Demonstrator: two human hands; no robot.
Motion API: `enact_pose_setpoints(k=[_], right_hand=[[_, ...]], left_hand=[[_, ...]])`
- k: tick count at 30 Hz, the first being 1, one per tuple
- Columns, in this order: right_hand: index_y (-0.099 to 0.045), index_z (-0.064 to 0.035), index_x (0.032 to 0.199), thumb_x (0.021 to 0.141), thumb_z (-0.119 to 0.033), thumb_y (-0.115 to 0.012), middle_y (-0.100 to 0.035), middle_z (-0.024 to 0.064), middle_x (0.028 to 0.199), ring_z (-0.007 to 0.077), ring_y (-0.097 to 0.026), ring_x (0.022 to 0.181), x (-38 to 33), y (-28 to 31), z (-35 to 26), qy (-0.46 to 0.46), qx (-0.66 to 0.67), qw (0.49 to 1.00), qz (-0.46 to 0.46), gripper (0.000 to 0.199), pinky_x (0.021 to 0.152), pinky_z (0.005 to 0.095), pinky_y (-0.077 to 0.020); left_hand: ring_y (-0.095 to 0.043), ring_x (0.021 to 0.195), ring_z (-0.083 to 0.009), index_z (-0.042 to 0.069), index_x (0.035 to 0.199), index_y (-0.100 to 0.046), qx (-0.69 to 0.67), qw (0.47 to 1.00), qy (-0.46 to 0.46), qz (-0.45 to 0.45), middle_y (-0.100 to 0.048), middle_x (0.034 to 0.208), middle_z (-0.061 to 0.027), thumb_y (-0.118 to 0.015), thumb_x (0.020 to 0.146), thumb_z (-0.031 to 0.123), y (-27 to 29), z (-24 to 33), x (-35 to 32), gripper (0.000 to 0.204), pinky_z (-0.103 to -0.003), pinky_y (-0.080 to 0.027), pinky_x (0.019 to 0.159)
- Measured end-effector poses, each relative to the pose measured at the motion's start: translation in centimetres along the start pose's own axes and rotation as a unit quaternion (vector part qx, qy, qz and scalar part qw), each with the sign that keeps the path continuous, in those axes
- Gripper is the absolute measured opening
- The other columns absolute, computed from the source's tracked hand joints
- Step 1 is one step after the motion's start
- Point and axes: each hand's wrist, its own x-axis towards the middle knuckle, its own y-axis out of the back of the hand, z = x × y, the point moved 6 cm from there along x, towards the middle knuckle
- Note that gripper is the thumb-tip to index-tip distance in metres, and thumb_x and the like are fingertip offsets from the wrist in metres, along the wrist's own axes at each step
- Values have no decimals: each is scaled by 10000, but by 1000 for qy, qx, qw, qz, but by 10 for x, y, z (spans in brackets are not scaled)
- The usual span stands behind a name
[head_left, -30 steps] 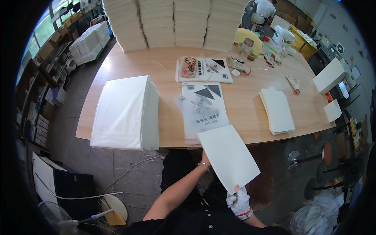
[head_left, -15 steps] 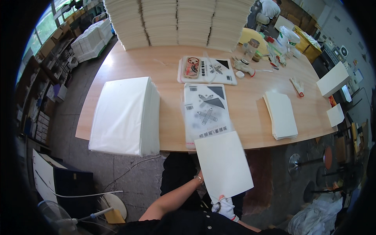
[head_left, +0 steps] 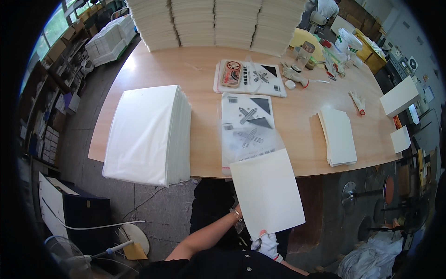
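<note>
A pad of cream-white paper (head_left: pixel 267 190) slants over the table's front edge, its far end meeting a clear plastic bag (head_left: pixel 246 141) on a printed pile. I cannot tell whether that end is inside the bag. My right hand (head_left: pixel 265 245), in a white glove, grips the paper's near edge, bare thumb on top. My left hand (head_left: pixel 239 210) is almost wholly hidden beneath the paper's left side; only the wrist with a bracelet shows, and its fingers are out of sight. The printed bags (head_left: pixel 246 109) bear crossed pencils and a dark triangle.
A tall white paper stack (head_left: pixel 139 135) stands left on the table (head_left: pixel 204 135); a smaller paper pile (head_left: pixel 339 139) lies right. Behind are more bags (head_left: pixel 274 86) with a phone (head_left: pixel 231 74) on them, gloves (head_left: pixel 357 102), jars (head_left: pixel 304 53) and a wall of paper (head_left: pixel 213 23). Another person (head_left: pixel 327 8) is far back.
The view has shifted slightly. The paper's far end sits a little farther over the printed pile, and the clear bag there looks more spread. My right hand keeps its grip.
</note>
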Motion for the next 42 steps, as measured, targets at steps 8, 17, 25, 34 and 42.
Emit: enact_pose_setpoints(k=[8,17,25,34,42], right_hand=[[-462,-28,939,881,-226,-421,-557,75,690,136,-547,517,35,-45,-26,62,-18,997,-51,210,446,266,-467],[-425,17,1002,888,-148,-375,-558,96,698,153,-559,522,15,-27,-14,74,2,997,-36,206,442,273,-483],[-467,-45,915,885,-143,-397,-538,62,700,138,-554,598,9,-29,-19,93,59,994,-9,124,469,267,-478],[-433,-59,867,895,-217,-415,-443,18,665,80,-423,509,11,-35,-11,49,31,998,-35,161,449,243,-373],[-379,-2,1133,890,-154,-369,-505,143,989,249,-582,794,34,-52,-34,101,100,981,-135,287,667,373,-515]], left_hand=[[-518,963,-215,0,1135,-445,3,1000,-6,-12,-526,1089,-130,-510,823,167,12,-3,14,359,-313,-420,832],[-522,955,-216,0,1126,-457,5,1000,-9,-15,-533,1080,-129,-507,825,174,5,-1,3,351,-312,-425,824],[-525,948,-216,-1,1118,-467,20,1000,-23,-4,-539,1071,-128,-505,827,180,10,0,6,345,-311,-431,817],[-523,927,-193,-4,1112,-473,8,999,-17,41,-539,1056,-110,-525,816,166,-6,3,-18,345,-312,-444,793],[-543,898,-199,-3,990,-541,-316,946,74,16,-577,972,-129,-510,810,120,2,-33,-6,221,-325,-455,769]])
